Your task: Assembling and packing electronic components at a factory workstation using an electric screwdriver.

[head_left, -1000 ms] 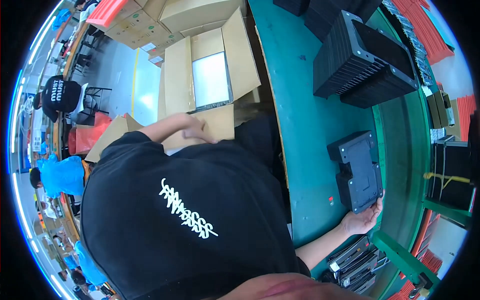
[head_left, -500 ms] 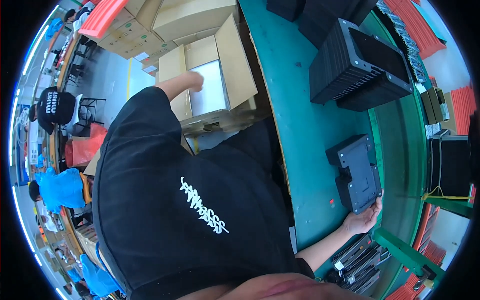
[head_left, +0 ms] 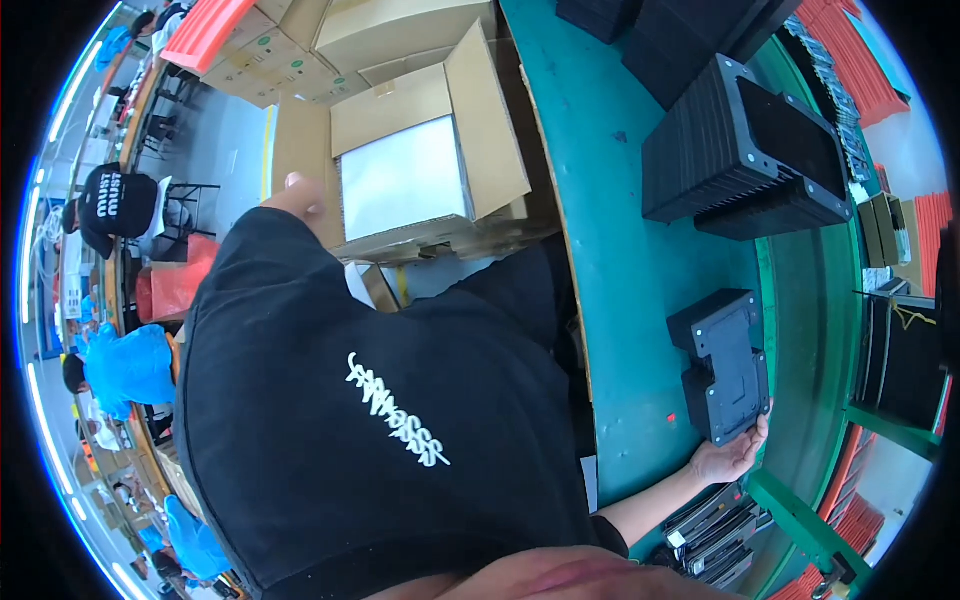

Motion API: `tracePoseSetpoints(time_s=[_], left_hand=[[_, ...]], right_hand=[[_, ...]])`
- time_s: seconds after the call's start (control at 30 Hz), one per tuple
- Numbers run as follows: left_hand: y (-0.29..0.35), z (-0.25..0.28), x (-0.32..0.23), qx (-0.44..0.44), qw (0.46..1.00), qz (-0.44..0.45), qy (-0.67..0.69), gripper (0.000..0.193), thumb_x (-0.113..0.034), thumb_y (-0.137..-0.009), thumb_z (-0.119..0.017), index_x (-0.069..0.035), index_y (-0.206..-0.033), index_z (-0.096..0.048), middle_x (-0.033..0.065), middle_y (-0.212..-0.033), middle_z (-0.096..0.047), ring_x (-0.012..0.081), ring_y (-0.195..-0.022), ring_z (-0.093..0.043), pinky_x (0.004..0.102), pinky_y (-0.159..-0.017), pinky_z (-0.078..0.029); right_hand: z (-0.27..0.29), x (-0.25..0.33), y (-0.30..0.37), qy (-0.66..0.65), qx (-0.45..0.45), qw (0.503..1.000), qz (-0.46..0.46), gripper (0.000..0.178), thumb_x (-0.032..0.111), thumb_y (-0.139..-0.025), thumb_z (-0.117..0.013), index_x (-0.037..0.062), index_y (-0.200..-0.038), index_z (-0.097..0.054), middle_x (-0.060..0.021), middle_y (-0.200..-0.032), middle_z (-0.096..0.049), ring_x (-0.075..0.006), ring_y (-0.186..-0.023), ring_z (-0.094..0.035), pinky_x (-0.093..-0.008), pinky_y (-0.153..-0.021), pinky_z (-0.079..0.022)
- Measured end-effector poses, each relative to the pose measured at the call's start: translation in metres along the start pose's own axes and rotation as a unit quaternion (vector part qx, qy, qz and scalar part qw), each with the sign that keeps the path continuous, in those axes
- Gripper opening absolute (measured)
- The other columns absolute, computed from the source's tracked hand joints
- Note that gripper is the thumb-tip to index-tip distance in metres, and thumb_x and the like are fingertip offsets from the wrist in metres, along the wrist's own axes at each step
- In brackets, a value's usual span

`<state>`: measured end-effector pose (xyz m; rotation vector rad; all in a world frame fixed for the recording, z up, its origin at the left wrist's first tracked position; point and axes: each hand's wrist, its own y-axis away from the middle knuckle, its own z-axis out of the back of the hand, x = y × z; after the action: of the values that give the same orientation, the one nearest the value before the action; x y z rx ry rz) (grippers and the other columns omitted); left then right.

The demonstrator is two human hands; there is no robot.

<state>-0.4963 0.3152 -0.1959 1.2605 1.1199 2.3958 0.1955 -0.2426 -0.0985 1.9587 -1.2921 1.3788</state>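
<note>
My left hand is beside the left flap of an open cardboard carton. Its fingers are small and blurred, and what they do cannot be made out. A white flat surface fills the carton's opening. On the green table a black plastic tray-like part with a stepped outline and round corner dots lies by itself. My right hand rests at its near end, palm up, fingers loosely stretched along the corner. Farther along the table stands a stack of similar black parts.
More black stacks stand at the table's far end. Several dark flat pieces lie near my right forearm. A green metal bar runs beside the table. Closed cartons are piled at the far left. Co-workers sit at a bench beyond.
My left hand has moved left, from over the white surface in the carton to its left flap. The view has shifted slightly. My right hand stays at the black part.
</note>
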Motion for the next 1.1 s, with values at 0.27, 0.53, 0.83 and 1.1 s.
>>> tracePoseSetpoints(time_s=[0.27,0.53,0.83,1.1], left_hand=[[-0.008,0.082,-0.03,0.075,0.79,0.153,0.589,0.06,-0.058,-0.093,-0.055,-0.006,-0.12,-0.064,0.0179,-0.111,-0.069,0.0319,-0.101,-0.069,0.05,-0.085,-0.056],[-0.104,0.073,-0.045,-0.019,0.089,0.253,0.963,0.07,-0.07,-0.093,-0.047,-0.004,-0.114,-0.057,0.0094,-0.087,-0.057,0.026,-0.073,-0.061,0.042,-0.07,-0.055],[-0.082,0.109,0.008,-0.223,0.027,0.192,0.955,0.054,-0.054,-0.097,-0.058,-0.005,-0.119,-0.057,0.0107,-0.101,-0.06,0.023,-0.077,-0.058,0.038,-0.062,-0.053],[-0.082,0.15,0.05,-0.202,0.042,0.168,0.964,0.064,-0.059,-0.102,-0.048,0.003,-0.113,-0.059,0.0129,-0.104,-0.061,0.0266,-0.078,-0.06,0.0405,-0.065,-0.054]], right_hand=[[0.0,0.003,-0.003,0.048,0.021,0.998,0.017,0.05,0.035,-0.102,-0.041,-0.0021,-0.132,-0.057,-0.0225,-0.155,-0.043,-0.034,-0.146,-0.037,-0.0485,-0.123,-0.024],[0.001,0.003,0.002,0.049,0.005,0.999,0.017,0.05,0.035,-0.101,-0.041,-0.0019,-0.131,-0.057,-0.023,-0.155,-0.043,-0.0342,-0.147,-0.036,-0.049,-0.124,-0.023],[0.007,0.004,-0.005,0.047,0.004,0.999,0.017,0.047,0.035,-0.101,-0.043,-0.0003,-0.128,-0.058,-0.0229,-0.156,-0.042,-0.0349,-0.147,-0.036,-0.0507,-0.124,-0.023],[0.007,0.002,-0.002,0.054,-0.032,0.998,0.013,0.046,0.035,-0.101,-0.043,0.0005,-0.127,-0.058,-0.0227,-0.155,-0.043,-0.0358,-0.147,-0.036,-0.0514,-0.123,-0.024]])
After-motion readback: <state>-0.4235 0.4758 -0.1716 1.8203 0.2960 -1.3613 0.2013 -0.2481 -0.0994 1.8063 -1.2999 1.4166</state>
